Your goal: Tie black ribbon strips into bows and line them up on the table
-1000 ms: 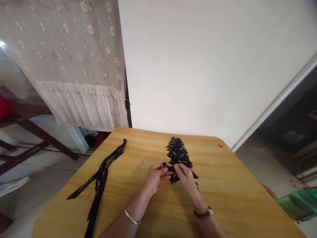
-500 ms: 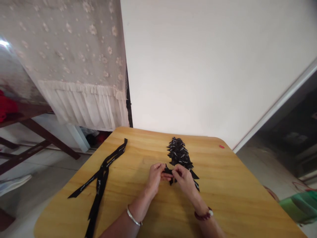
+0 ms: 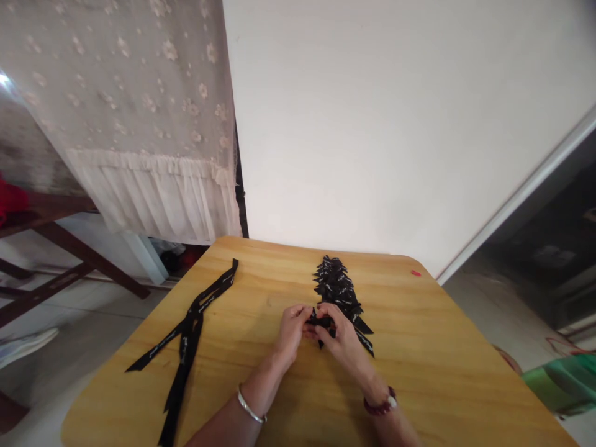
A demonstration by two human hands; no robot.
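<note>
Head view: left hand [image 3: 289,332] pinches the black ribbon piece [image 3: 321,321] thumb to fingers. Right hand [image 3: 342,340] curls round its other side, thumb and forefinger apart; can't tell if that grip pinches. Piece sits at near end of black ribbon pile [image 3: 334,284], over table [image 3: 433,360]. Judgement: keep left pinch firm, folds flat, tension even.

Both forearms [image 3: 263,382] slant inward over the desk [image 3: 447,360] there, the left hand [image 3: 291,334] pinching, the right hand [image 3: 343,338] curled, the two close together.
</note>
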